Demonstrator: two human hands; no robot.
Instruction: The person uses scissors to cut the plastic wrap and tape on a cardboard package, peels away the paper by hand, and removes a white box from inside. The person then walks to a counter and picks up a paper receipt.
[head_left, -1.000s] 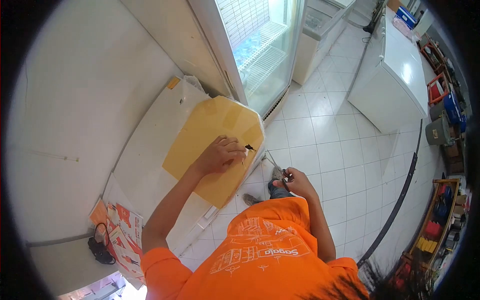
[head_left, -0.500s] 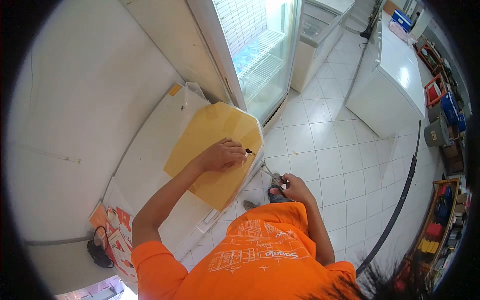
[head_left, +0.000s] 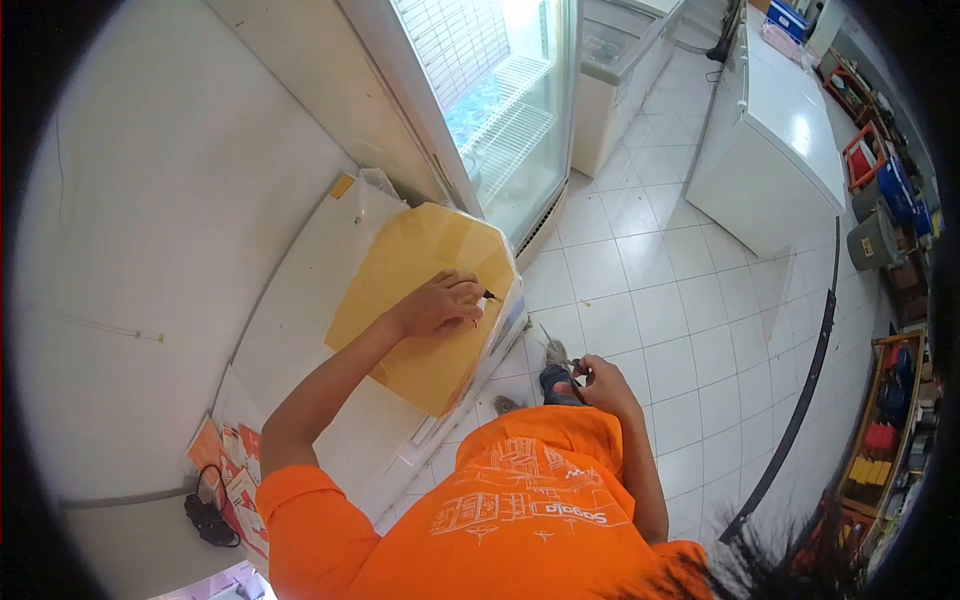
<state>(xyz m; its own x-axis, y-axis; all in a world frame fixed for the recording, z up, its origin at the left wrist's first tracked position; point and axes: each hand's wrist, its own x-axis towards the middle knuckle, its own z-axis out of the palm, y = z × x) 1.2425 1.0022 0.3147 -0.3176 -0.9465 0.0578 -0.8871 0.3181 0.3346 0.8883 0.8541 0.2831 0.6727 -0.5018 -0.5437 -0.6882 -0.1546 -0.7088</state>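
Observation:
My left hand (head_left: 441,305) rests over the tan board (head_left: 400,260), which lies on a white chest-like surface (head_left: 290,290). Its fingers are curled closed, and a small piece of something white and black (head_left: 488,296) shows at the fingertips, too small to name. My right hand (head_left: 606,386) is low in front of my body, closed around the dark handles of a pair of scissors (head_left: 581,371). The scissor blades point up and away, apart from the board, above my shoe (head_left: 556,352).
A lit glass-door fridge (head_left: 500,130) stands beyond the board. White chest freezers (head_left: 770,170) are farther off across the tiled floor (head_left: 640,280). A black strip (head_left: 790,430) runs along the floor at right, near shelves (head_left: 885,430) of goods. Papers and a black bag (head_left: 212,515) are at lower left.
The camera view has shifted slightly. My right hand has moved a little away from the board's edge, and the scissors are turned more upright. My left hand stays over the board, fingers curled.

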